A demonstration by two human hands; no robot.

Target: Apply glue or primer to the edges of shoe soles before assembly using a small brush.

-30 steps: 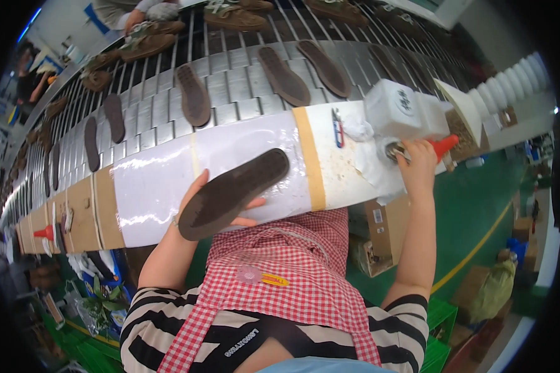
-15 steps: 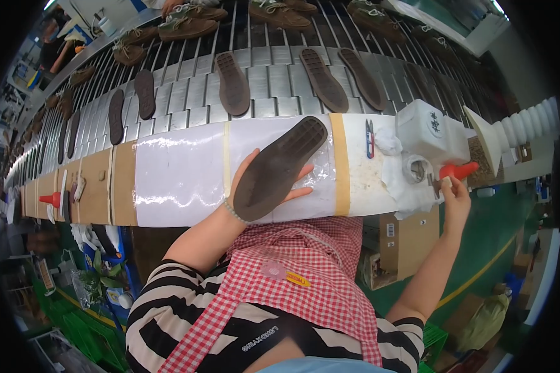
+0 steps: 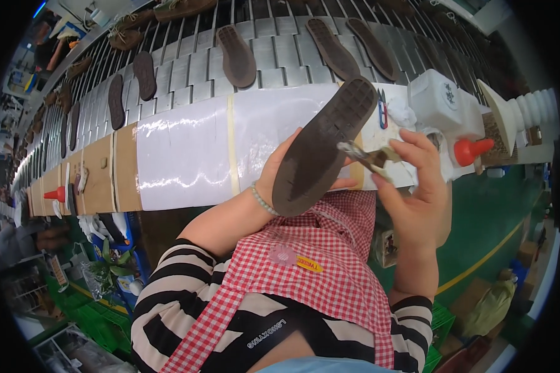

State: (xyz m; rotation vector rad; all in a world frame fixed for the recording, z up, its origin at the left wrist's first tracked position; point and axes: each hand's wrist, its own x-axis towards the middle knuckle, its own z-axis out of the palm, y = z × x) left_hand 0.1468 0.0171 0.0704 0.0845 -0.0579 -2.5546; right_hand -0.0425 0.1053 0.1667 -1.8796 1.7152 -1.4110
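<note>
My left hand (image 3: 277, 163) holds a dark brown shoe sole (image 3: 320, 140) from underneath, its treaded end pointing up and to the right. Most of the left fingers are hidden behind the sole. My right hand (image 3: 420, 193) pinches a small brush (image 3: 373, 160) with a wet, whitish tip and a dull metal part. The brush tip is at the sole's right edge near its middle; whether it touches is hard to tell. Beneath the sole lies the white sheet-covered worktop (image 3: 186, 149).
Behind the worktop, a slatted metal conveyor (image 3: 186, 81) carries several soles (image 3: 236, 59) and shoes (image 3: 126, 38). To the right are blue-handled thread snips (image 3: 382, 110), a white plastic container (image 3: 435, 96), a red nozzle cap (image 3: 473, 151) and a ribbed white hose (image 3: 535, 112).
My right hand has come from the cup by the red cap to the sole, bringing the brush. My left hand has moved the sole a little to the right.
</note>
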